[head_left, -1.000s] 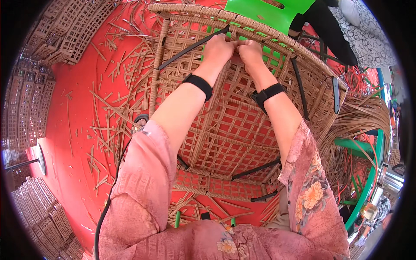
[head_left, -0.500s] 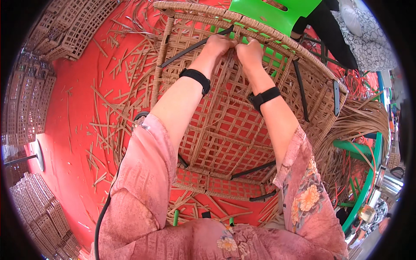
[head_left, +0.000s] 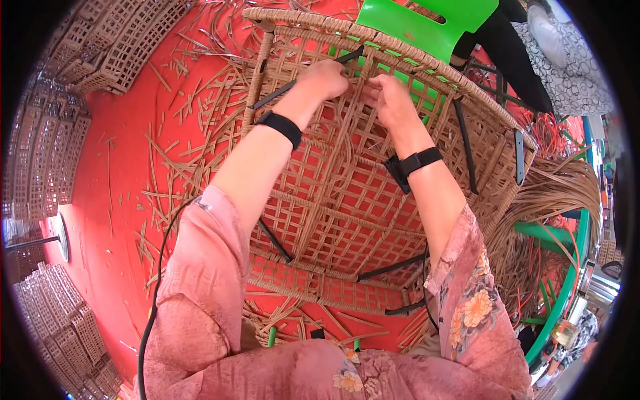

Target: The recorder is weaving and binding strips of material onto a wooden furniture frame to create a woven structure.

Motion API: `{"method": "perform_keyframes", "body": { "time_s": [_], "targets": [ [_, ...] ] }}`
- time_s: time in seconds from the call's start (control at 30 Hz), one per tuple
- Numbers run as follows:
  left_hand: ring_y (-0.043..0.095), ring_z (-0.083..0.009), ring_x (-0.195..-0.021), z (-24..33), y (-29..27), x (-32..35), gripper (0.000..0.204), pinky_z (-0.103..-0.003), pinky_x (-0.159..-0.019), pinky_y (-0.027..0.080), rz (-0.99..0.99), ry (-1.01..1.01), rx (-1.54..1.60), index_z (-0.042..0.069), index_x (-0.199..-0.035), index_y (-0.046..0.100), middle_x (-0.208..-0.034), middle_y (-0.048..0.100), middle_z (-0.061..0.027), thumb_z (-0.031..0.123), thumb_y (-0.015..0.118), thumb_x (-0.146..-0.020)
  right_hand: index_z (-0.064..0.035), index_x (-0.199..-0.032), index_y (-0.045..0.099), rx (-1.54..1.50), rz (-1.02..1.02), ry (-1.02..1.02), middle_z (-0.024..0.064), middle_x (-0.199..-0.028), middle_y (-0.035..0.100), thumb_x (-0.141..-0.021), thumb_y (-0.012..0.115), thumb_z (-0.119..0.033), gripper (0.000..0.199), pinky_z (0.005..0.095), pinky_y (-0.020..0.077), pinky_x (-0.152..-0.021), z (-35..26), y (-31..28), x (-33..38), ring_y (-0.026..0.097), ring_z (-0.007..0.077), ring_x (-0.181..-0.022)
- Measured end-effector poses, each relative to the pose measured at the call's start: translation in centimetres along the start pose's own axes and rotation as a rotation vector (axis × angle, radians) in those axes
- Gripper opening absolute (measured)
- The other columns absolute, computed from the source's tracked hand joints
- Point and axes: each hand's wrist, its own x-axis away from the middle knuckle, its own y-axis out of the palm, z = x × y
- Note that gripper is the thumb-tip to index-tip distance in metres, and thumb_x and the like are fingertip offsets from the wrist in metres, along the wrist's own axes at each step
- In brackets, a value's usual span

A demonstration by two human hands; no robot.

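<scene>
- Fingers of my left hand [head_left: 323, 81] curl together over the far part of the woven basket's mesh; I cannot tell whether they pinch a strand.
- Just beside them, my right hand [head_left: 393, 101] has its fingers loosely bent; any grip is hidden too.
- Under both hands, the woven basket [head_left: 326, 187] lies before me, red floor [head_left: 110, 200] showing through it.
- I judge this as working strands near its far rim; the next move calls for a sure pinch on one strand and a snug pull.
- Left of the basket: scattered cut strips [head_left: 192, 155].
- Right of it: a long strip bundle [head_left: 563, 179].
- Beyond its far rim: a green chair [head_left: 437, 30].
</scene>
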Motion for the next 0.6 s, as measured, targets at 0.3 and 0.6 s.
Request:
{"method": "perform_keyframes", "body": {
  "time_s": [0.3,0.6],
  "targets": [
    [0.063,-0.0126,-0.074,6.5,-7.6,7.2,0.029,-0.028,-0.072,0.051,-0.548,0.241,0.881,0.001,-0.094,0.061,-0.082,0.064,-0.0075,0.029,0.056,-0.09,0.0054,-0.089,0.059,0.4,-0.296,-0.029,0.0108,-0.073,0.062,-0.079,0.064,-0.018,0.026,0.0274,0.0455,-0.048,-2.6,-0.4,-0.8,0.058,0.0148,-0.057],
    [0.06,-0.0148,-0.075,3.2,-1.8,3.3,0.027,-0.032,-0.065,0.047,-0.095,0.064,0.507,-0.002,-0.099,0.063,-0.082,0.065,-0.0088,0.02,0.051,-0.089,0.0097,-0.111,0.057,0.745,-0.051,-0.144,0.0115,-0.091,0.065,-0.078,0.059,0.004,0.033,0.0282,0.0533,-0.063,-0.1,-1.1,-1.3,0.064,0.0181,-0.072]
  ]
}}
